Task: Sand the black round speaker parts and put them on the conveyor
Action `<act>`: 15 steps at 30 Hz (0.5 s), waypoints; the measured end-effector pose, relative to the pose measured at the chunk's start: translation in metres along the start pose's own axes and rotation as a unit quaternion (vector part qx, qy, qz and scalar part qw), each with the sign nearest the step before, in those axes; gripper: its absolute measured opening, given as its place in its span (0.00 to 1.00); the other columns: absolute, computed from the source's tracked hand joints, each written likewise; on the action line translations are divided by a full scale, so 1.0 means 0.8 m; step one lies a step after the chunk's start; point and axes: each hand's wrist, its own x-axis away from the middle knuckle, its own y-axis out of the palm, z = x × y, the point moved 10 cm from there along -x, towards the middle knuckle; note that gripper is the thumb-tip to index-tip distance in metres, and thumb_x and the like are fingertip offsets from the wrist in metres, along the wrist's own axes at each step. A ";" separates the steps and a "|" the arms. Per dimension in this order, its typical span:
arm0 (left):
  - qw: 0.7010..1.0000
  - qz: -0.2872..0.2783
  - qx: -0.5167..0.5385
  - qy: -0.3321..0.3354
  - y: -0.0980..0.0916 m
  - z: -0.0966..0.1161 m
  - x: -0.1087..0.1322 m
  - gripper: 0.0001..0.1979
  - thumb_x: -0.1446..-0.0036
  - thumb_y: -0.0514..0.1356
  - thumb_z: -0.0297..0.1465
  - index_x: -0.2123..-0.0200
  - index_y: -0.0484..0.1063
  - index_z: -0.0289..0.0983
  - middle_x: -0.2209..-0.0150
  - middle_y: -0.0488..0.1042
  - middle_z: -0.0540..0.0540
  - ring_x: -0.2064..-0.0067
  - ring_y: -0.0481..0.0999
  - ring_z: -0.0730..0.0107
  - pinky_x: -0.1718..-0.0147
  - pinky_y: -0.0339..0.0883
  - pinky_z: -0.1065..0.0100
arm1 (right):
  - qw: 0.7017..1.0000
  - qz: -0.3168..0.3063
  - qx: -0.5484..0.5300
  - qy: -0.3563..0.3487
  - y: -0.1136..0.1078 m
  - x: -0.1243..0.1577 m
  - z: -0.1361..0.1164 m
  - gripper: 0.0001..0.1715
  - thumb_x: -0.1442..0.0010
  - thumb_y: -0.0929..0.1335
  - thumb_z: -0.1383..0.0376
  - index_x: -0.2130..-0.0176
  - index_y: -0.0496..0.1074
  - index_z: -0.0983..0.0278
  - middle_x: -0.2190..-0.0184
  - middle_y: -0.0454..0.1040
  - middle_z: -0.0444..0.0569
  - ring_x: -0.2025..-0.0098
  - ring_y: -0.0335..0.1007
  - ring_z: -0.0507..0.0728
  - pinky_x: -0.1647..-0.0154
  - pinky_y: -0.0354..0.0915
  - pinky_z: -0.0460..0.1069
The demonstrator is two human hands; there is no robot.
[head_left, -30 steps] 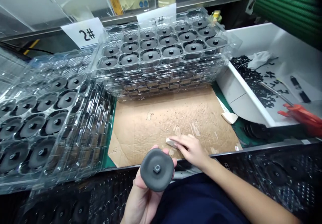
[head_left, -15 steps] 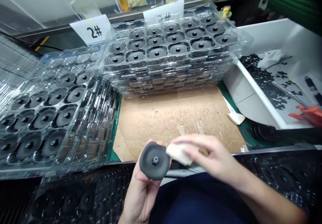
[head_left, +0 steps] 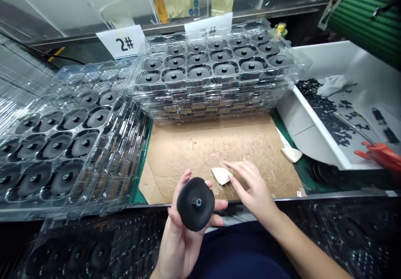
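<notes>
My left hand (head_left: 180, 237) grips a round black rubber disc (head_left: 195, 204) with a small hub in its middle, held up over the bench's front edge. My right hand (head_left: 250, 187) rests low on the brown cardboard sheet (head_left: 213, 145). Its fingertips pinch a small white wedge-shaped piece (head_left: 221, 174) that lies on the cardboard just right of the disc.
Stacked clear trays of black discs (head_left: 216, 70) stand at the back, more trays (head_left: 62, 133) at the left. A "2#" label (head_left: 120, 43) stands behind. A white bin (head_left: 328, 133) at the right holds small black parts and red-handled pliers (head_left: 380, 153). Another white wedge (head_left: 292, 154) lies nearby.
My right hand had lifted the white piece against the disc half a second ago. It has now come back down to the cardboard with the piece. The disc has tilted slightly.
</notes>
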 end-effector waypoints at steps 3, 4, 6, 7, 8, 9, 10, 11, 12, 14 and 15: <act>0.958 0.009 -0.233 0.167 -0.003 0.031 0.004 0.38 0.50 0.63 0.40 0.40 0.46 0.52 0.51 0.70 0.45 0.55 0.74 0.62 0.57 0.70 0.65 | 1.000 0.008 -0.023 -0.010 -0.007 0.019 -0.017 0.21 0.38 0.61 0.69 0.46 0.61 0.57 0.62 0.71 0.46 0.57 0.65 0.55 0.46 0.57 0.57; 0.924 0.001 -0.313 0.220 0.001 0.038 0.008 0.44 0.52 0.65 0.34 0.39 0.41 0.52 0.50 0.69 0.44 0.52 0.72 0.62 0.53 0.67 0.62 | 0.999 0.006 -0.033 -0.006 -0.007 0.025 -0.020 0.22 0.38 0.60 0.69 0.45 0.60 0.57 0.63 0.71 0.46 0.57 0.65 0.55 0.48 0.58 0.56; 0.856 -0.012 -0.428 0.288 0.010 0.043 0.016 0.50 0.56 0.66 0.23 0.39 0.37 0.51 0.49 0.67 0.43 0.49 0.69 0.61 0.50 0.64 0.57 | 0.997 -0.008 -0.070 0.004 -0.006 0.032 -0.023 0.27 0.38 0.61 0.69 0.41 0.55 0.58 0.62 0.70 0.47 0.56 0.65 0.55 0.50 0.60 0.54; 0.835 -0.013 -0.459 0.302 0.012 0.043 0.018 0.51 0.57 0.66 0.21 0.39 0.37 0.51 0.48 0.67 0.43 0.49 0.69 0.59 0.50 0.64 0.55 | 0.995 -0.022 -0.094 -0.002 -0.006 0.032 -0.027 0.29 0.39 0.62 0.68 0.40 0.52 0.58 0.61 0.69 0.48 0.56 0.65 0.56 0.51 0.61 0.54; 0.823 -0.008 -0.476 0.309 0.013 0.043 0.019 0.52 0.58 0.66 0.19 0.39 0.38 0.51 0.48 0.67 0.43 0.50 0.69 0.59 0.51 0.64 0.55 | 0.993 -0.038 -0.114 -0.023 -0.007 0.030 -0.035 0.31 0.39 0.63 0.68 0.39 0.50 0.58 0.59 0.69 0.48 0.55 0.64 0.56 0.52 0.61 0.54; 0.819 0.004 -0.481 0.312 0.013 0.044 0.020 0.51 0.58 0.66 0.19 0.39 0.40 0.52 0.49 0.68 0.44 0.51 0.70 0.59 0.52 0.65 0.55 | 0.989 -0.054 -0.122 -0.058 -0.009 0.027 -0.046 0.33 0.39 0.63 0.67 0.38 0.49 0.57 0.58 0.69 0.49 0.55 0.64 0.56 0.53 0.61 0.54; 0.819 0.018 -0.480 0.313 0.012 0.046 0.022 0.49 0.58 0.66 0.20 0.40 0.41 0.53 0.49 0.69 0.45 0.52 0.71 0.59 0.52 0.65 0.56 | 0.985 -0.068 -0.118 -0.103 -0.012 0.024 -0.059 0.32 0.39 0.64 0.67 0.38 0.50 0.56 0.57 0.69 0.49 0.55 0.64 0.56 0.53 0.60 0.54; 0.821 0.032 -0.475 0.315 0.013 0.048 0.023 0.48 0.57 0.66 0.20 0.40 0.43 0.54 0.49 0.69 0.46 0.52 0.71 0.60 0.52 0.65 0.57 | 0.981 -0.075 -0.105 -0.147 -0.016 0.021 -0.070 0.30 0.38 0.64 0.66 0.39 0.52 0.56 0.57 0.69 0.49 0.55 0.64 0.56 0.53 0.60 0.54; 0.825 0.041 -0.470 0.311 0.013 0.050 0.024 0.48 0.57 0.66 0.21 0.40 0.44 0.54 0.50 0.70 0.47 0.52 0.71 0.61 0.52 0.65 0.58 | 0.976 -0.077 -0.088 -0.182 -0.020 0.018 -0.079 0.27 0.38 0.64 0.64 0.41 0.56 0.56 0.57 0.70 0.50 0.56 0.63 0.56 0.53 0.59 0.55; 0.841 0.059 -0.463 0.273 0.009 0.049 0.020 0.45 0.58 0.67 0.23 0.41 0.50 0.54 0.51 0.71 0.48 0.51 0.71 0.61 0.50 0.63 0.61 | 0.971 -0.067 -0.068 -0.217 -0.026 0.012 -0.087 0.20 0.37 0.64 0.60 0.45 0.64 0.58 0.60 0.72 0.49 0.58 0.63 0.56 0.55 0.58 0.55; 0.853 0.059 -0.462 0.236 0.005 0.045 0.015 0.41 0.58 0.68 0.26 0.42 0.54 0.52 0.51 0.72 0.47 0.50 0.71 0.60 0.50 0.63 0.62 | 0.970 -0.060 -0.072 -0.223 -0.029 0.010 -0.088 0.18 0.37 0.63 0.59 0.48 0.67 0.59 0.62 0.73 0.49 0.60 0.63 0.56 0.57 0.58 0.55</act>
